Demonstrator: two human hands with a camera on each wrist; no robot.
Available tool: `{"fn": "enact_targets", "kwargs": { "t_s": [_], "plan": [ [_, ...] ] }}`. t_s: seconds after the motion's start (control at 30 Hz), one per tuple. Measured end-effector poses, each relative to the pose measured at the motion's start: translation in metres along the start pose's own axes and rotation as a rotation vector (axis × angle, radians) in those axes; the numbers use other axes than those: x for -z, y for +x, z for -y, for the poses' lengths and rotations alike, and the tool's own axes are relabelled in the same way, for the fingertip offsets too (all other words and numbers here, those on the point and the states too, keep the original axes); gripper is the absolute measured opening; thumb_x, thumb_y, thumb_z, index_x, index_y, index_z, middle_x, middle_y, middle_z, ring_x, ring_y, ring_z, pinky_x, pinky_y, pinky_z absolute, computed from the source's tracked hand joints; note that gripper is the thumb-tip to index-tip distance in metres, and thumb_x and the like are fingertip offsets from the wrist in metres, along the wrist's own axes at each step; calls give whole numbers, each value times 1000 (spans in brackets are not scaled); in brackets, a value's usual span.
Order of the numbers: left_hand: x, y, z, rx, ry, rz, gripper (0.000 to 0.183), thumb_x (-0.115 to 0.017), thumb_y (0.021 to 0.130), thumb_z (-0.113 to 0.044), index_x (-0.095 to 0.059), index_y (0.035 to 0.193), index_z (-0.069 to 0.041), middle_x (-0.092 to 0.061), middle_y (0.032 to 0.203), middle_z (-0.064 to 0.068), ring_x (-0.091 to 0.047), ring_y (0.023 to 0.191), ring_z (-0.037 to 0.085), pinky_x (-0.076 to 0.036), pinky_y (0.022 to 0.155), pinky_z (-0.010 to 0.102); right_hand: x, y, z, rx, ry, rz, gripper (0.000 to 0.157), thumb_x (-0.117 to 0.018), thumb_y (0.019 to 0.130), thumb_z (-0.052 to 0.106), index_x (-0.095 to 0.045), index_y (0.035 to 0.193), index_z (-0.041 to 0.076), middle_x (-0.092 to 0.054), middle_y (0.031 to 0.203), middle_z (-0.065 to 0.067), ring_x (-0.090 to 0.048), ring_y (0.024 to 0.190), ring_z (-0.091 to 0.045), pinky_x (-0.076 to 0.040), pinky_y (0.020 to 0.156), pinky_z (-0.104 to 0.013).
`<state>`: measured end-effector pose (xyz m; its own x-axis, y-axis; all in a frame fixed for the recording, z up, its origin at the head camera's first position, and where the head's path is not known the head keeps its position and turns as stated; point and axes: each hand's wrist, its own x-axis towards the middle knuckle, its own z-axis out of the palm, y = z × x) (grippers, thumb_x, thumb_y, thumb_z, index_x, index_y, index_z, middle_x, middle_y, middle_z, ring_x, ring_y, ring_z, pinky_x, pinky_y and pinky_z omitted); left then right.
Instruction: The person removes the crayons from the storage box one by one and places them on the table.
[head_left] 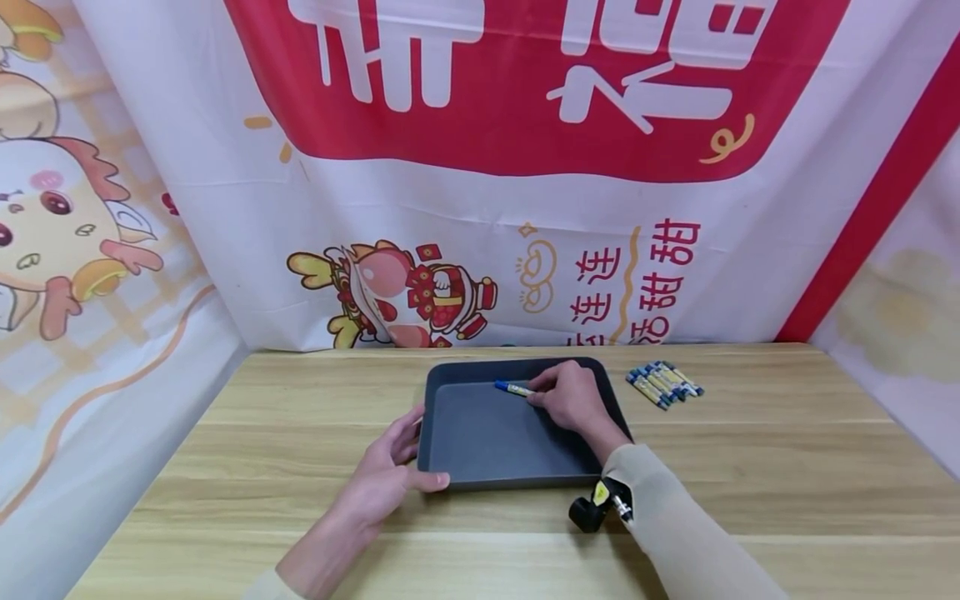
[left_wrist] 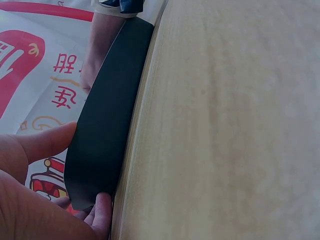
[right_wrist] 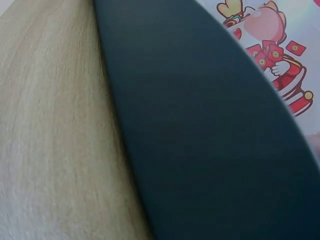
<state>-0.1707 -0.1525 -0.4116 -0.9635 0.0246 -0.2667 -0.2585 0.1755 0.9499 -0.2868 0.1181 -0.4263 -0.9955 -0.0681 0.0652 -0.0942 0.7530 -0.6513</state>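
A dark grey rectangular tray [head_left: 495, 433] lies on the wooden table. At its front left corner my left hand [head_left: 386, 471] grips it, thumb on the front rim and fingers along the left side. The left wrist view shows that thumb and the fingertips against the tray's outer wall [left_wrist: 105, 115]. Over the tray's right part, my right hand [head_left: 570, 398] pinches one end of a blue-tipped crayon [head_left: 513, 388]; its other end points left. In the right wrist view the tray's wall [right_wrist: 200, 130] fills the middle and hides nearly all of that hand.
Right of the tray, several similar crayons [head_left: 663, 383] lie side by side on the table [head_left: 300, 433]. A printed cloth [head_left: 480, 200] hangs behind the table's back edge. A small black camera [head_left: 592, 508] is strapped to the right wrist, just outside the tray's front rim.
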Motion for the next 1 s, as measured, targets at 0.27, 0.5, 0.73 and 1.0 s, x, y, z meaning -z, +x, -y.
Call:
{"fn": "enact_targets", "kwargs": {
  "t_s": [0.27, 0.5, 0.73, 1.0],
  "plan": [
    [0, 0, -1, 2, 8, -1, 108, -87, 77, 4, -33, 167, -23, -36, 172, 17, -43, 152, 40, -23, 128, 68, 10, -3, 3, 36, -6, -17, 8, -81, 94, 22, -86, 99, 18, -82, 103, -2, -69, 93, -18, -58, 87, -41],
    [0, 0, 0, 1, 2, -3, 108, -86, 76, 5, -34, 166, -23, -37, 172, 17, -43, 151, 40, -22, 128, 68, 30, -7, 5, 45, 45, -47, 14, -78, 96, 22, -85, 104, 14, -81, 113, -8, -71, 100, -22, -58, 90, -44],
    [-1, 0, 1, -2, -5, -5, 108, -86, 76, 6, -35, 166, -23, -38, 171, 17, -44, 150, 40, -22, 127, 69, 49, -12, -4, 26, 65, -96, 16, -77, 97, 24, -85, 108, 15, -81, 113, -9, -73, 102, -24, -58, 91, -45],
    [-1, 1, 0, 11, 4, -12, 108, -86, 77, 5, -34, 167, -24, -38, 171, 17, -44, 150, 40, -22, 127, 70, 72, -18, -21, -19, 98, -146, 20, -74, 100, 25, -83, 115, 16, -81, 115, -10, -71, 101, -26, -58, 87, -40]
  ]
}}
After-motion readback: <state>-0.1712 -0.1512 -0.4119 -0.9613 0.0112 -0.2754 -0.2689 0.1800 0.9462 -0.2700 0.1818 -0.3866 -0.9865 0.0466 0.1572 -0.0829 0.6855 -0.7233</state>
